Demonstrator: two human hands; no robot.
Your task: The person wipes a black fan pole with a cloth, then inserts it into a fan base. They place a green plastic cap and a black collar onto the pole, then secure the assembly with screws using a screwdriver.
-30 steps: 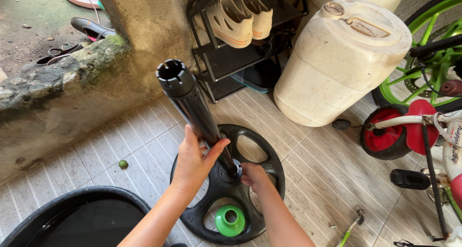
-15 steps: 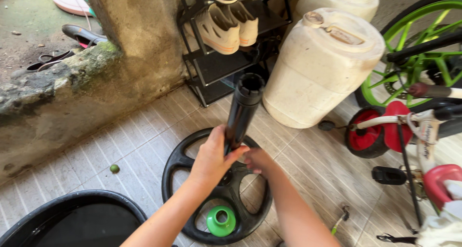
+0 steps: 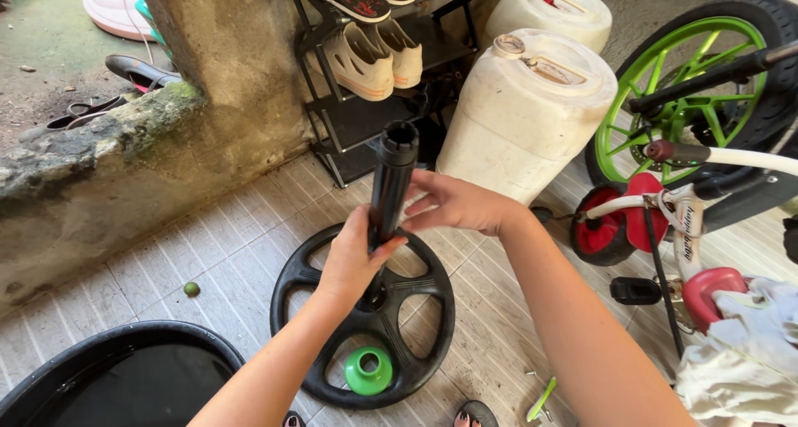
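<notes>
The left hand (image 3: 353, 256) is wrapped around the lower part of a black plastic tube (image 3: 391, 186) that stands nearly upright, its open top end showing a hollow, notched rim; the tube's foot meets the hub of a round black plastic base with spokes (image 3: 366, 315), which lies flat on the pale tiled floor (image 3: 224, 244); the right hand (image 3: 453, 202) hovers just beside the tube higher up, fingers spread and loose, the fingertips near or barely touching its side, and whether they actually press on it cannot be told; a small green plastic funnel-shaped cap (image 3: 368, 370) rests within the base's rim at the near side; a black round tub (image 3: 108, 377) sits at the lower left, its inside dark and, as far as can be seen, holding nothing distinct; two large whitish plastic jerrycans (image 3: 524, 111) stand behind the tube, caps on, their contents not visible; a black metal shoe rack (image 3: 349, 119) beside them holds beige sandals (image 3: 374, 57) on one shelf and patterned ones above; a child's red and white bicycle (image 3: 657, 227) and a green-rimmed wheel (image 3: 682, 86) stand to the right; a small green fruit (image 3: 191, 289) lies on the tiles near the mossy concrete kerb (image 3: 91, 161).
</notes>
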